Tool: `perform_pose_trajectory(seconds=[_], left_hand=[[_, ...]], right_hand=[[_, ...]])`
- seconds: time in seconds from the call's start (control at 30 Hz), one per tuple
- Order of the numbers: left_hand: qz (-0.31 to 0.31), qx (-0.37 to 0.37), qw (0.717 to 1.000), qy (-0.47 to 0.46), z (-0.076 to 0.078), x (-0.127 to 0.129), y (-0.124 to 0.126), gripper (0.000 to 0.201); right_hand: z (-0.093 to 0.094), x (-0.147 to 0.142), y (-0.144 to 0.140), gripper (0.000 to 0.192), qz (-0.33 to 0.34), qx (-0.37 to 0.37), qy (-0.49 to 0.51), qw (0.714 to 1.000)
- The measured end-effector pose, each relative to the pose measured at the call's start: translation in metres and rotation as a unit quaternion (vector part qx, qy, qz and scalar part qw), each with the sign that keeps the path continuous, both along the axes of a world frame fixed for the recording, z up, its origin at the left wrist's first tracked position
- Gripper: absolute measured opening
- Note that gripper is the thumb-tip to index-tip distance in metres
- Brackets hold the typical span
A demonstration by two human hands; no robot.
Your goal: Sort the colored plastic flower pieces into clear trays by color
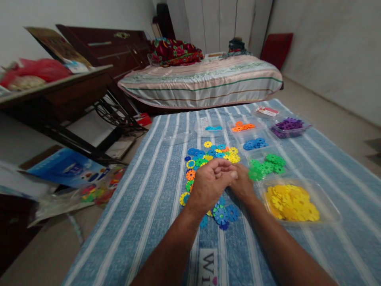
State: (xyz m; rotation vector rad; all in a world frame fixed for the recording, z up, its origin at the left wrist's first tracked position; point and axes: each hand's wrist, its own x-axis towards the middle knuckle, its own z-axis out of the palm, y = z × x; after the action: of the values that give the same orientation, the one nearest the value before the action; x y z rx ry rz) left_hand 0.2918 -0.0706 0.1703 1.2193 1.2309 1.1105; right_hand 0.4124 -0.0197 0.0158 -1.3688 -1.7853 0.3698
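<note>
My left hand (210, 182) is closed, its fingers curled and its thumb stretched toward the right hand; whatever it holds is hidden. My right hand (242, 184) meets it from the right, and its fingers are hidden behind the left one. Around and beneath the hands lie loose notched plastic discs in yellow, blue, green and orange, such as an orange disc (190, 174) and a yellow disc (207, 144). Nearer to me, between my forearms, is a cluster of blue discs (221, 215).
Clear plastic trays on the right hold yellow discs (293, 202), green discs (268, 165), blue discs (255, 143), orange discs (242, 126) and purple discs (288, 126). Farther back, another tray has light-blue discs (213, 128). A striped cloth (143, 190) covers the table; a bed (202, 85) stands beyond.
</note>
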Motion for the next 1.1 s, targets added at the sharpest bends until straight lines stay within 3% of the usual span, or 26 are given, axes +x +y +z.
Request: perform_pose_trajectory(seconds=[0.07,0.17,0.33,0.5,0.73,0.9,1.1], left_hand=[[0.010,0.018,0.998,0.057,-0.003,-0.007,-0.004,0.018],[0.011,-0.013,0.982,0.190,-0.019,-0.034,-0.023,0.012],[-0.028,-0.054,0.911,0.407,-0.050,-0.071,-0.067,0.014],[-0.028,-0.054,0.864,0.499,-0.068,-0.073,-0.092,0.023],[-0.008,-0.057,0.866,0.496,-0.076,-0.069,-0.100,0.016],[0.023,-0.082,0.903,0.420,-0.078,-0.074,-0.100,0.008],[0.010,-0.174,0.953,0.248,-0.075,-0.083,-0.097,0.020]], right_hand=[[0.001,0.000,0.000,0.022,-0.006,-0.005,0.007,1.000],[0.003,0.000,0.002,0.023,-0.010,-0.004,0.004,1.000],[0.004,0.001,0.001,0.025,-0.007,-0.011,0.005,1.000],[0.004,0.002,0.000,0.023,-0.010,-0.010,0.002,1.000],[0.002,0.001,0.001,0.023,-0.008,0.004,0.006,1.000],[-0.001,0.000,0.003,0.022,0.000,0.003,-0.004,1.000],[0.000,-0.002,0.004,0.022,0.003,-0.002,-0.009,1.000]])
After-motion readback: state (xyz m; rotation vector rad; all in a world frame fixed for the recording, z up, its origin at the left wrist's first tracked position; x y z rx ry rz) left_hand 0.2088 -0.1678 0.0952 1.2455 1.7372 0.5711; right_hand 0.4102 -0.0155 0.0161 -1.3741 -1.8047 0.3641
